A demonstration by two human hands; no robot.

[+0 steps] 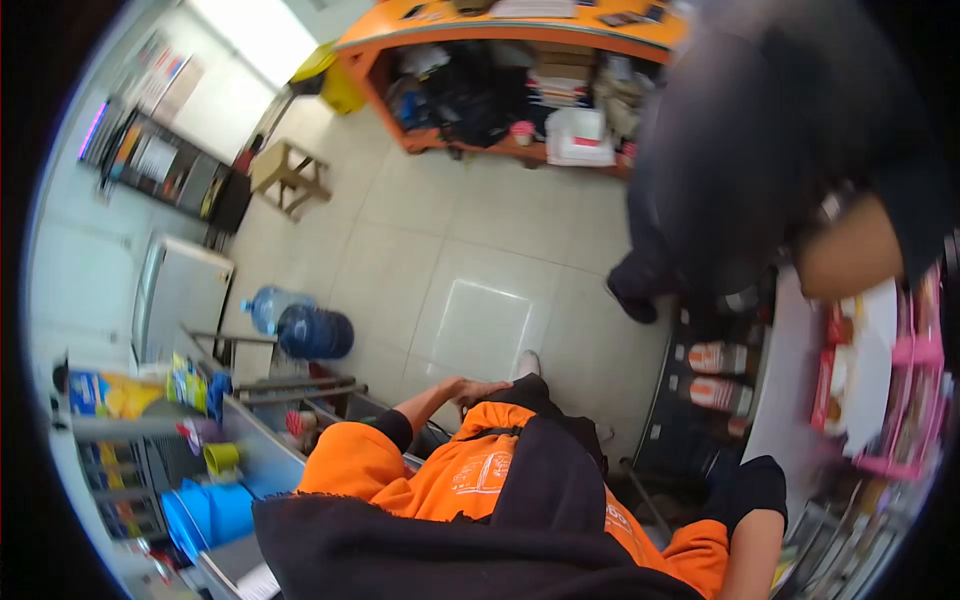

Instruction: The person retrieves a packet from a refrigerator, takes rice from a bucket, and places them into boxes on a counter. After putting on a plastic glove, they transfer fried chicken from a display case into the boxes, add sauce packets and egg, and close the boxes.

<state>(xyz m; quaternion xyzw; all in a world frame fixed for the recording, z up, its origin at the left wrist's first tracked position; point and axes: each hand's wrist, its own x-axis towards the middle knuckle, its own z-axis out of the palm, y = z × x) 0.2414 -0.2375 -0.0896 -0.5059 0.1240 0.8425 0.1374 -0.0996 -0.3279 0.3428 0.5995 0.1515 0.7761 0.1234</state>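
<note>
My left hand [474, 391] rests at my waist, against the dark cloth below my orange top [440, 475]. Its fingers look stretched out and fairly flat, with no object visible in them. Part of the hand's underside is hidden. My right forearm [757, 555] runs down out of the picture at the lower right, so the right hand itself cannot be seen. A black apron [545, 480] hangs over the front of my top.
Another person in dark clothes [740, 150], blurred, stands close at the right. Two large water bottles [316, 332] and a wooden stool [290, 178] are on the tiled floor at left. An orange counter [400, 35] spans the back. A blue bucket [208, 515] stands lower left.
</note>
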